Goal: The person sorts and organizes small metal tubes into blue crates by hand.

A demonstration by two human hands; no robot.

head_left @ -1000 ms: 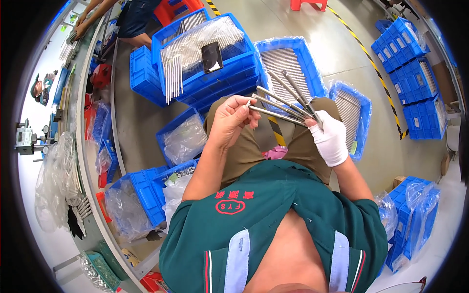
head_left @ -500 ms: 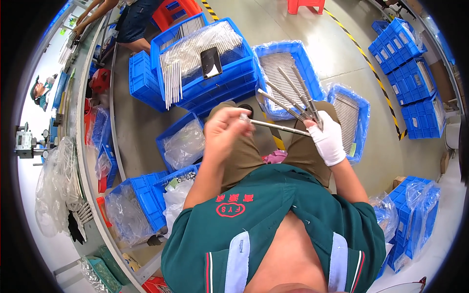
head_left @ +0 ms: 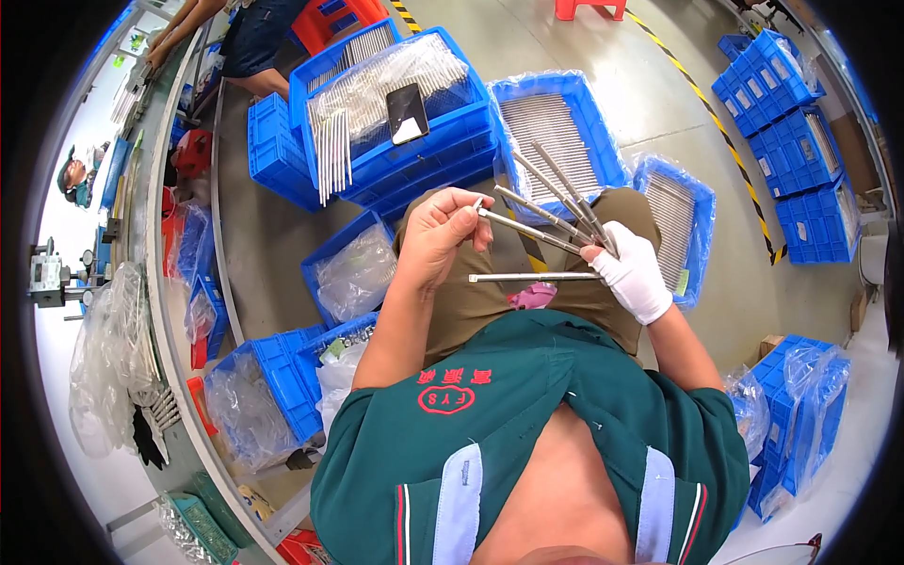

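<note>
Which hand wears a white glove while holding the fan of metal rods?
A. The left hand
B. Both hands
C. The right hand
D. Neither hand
C: the right hand is in a white glove and grips several metal rods, while the left hand is bare and pinches one rod's end.

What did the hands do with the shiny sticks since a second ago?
The bare left hand slid left along the metal rods, pinching one rod's tip. One rod now lies level below the fan. The gloved right hand kept its grip on the bundle; the blue crates stayed put.
</note>
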